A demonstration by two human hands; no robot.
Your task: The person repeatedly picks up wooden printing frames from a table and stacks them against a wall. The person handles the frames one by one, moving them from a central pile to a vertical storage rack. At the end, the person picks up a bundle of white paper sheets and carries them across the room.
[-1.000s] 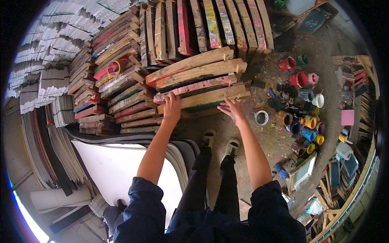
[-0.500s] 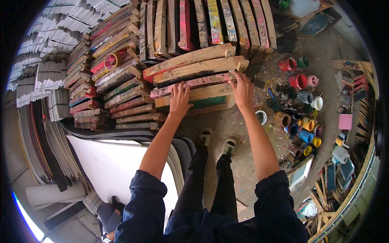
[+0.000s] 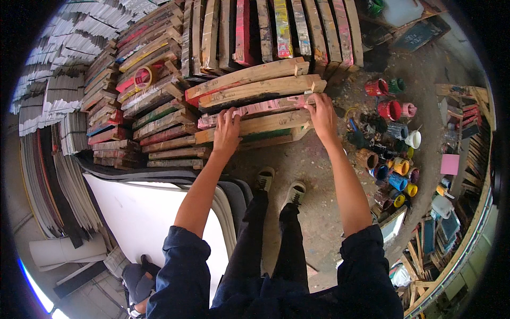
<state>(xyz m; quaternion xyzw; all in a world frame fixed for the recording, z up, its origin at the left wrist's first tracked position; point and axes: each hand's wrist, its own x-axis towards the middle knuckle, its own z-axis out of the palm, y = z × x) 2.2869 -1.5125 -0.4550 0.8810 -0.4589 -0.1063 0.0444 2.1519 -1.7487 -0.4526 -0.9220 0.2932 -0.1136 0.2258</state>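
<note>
Both hands are gripping one paint-stained wooden frame (image 3: 255, 125) standing on edge at twelve o'clock from the shoes (image 3: 279, 186). The left hand (image 3: 227, 131) is clasping its top edge, the right hand (image 3: 321, 114) its far corner, steadying it against neighbouring stacked frames (image 3: 249, 85). Paint pots (image 3: 390, 109) are clustering at two o'clock.

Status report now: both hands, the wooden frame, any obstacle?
Left hand and right hand grip the pink-stained wooden frame in the leaning stack. Paint pots crowd the floor at right, apart.
</note>
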